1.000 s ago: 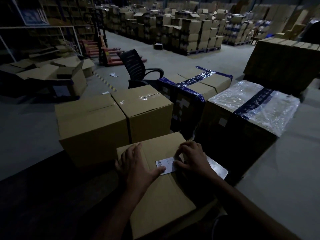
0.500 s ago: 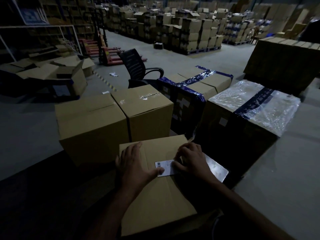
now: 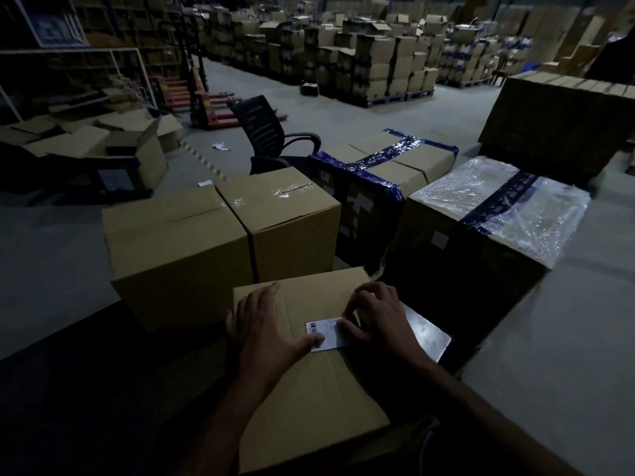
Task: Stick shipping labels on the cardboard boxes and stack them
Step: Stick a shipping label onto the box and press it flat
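In the dim warehouse, the plain brown cardboard box point(image 3: 309, 389) sits nearest you. Your left hand point(image 3: 264, 333) lies flat, thumb on the white barcoded shipping label point(image 3: 328, 333); your right hand point(image 3: 379, 316), fingers curled, apparently presses its edge.

Two bare forearms reach in from the near edge, with no sleeve showing on either as far up as the picture goes. The left hand point(image 3: 264, 329) and the right hand point(image 3: 379, 316) are both bare: no glove shows. The dim light hides finer detail.
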A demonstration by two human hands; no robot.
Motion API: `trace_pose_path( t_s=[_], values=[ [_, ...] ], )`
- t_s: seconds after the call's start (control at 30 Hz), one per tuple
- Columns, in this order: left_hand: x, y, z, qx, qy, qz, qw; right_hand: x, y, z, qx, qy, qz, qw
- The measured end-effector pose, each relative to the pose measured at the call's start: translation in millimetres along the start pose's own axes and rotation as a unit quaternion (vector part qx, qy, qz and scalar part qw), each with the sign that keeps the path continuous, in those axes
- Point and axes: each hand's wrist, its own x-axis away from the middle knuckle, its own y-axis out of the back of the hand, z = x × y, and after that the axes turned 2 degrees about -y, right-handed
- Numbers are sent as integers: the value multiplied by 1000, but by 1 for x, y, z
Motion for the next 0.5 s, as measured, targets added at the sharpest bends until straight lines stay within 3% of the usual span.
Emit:
trace_pose_path(
  t_s=[0.23, 0.5],
  values=[
    [3, 8, 9, -2, -45, 62, 997, -2, -2, 0, 20, -10, 20, 1000],
    [4, 9, 6, 0, -46, 56, 997, -1, 2, 1, 9, -4, 28, 1000]
  ],
)
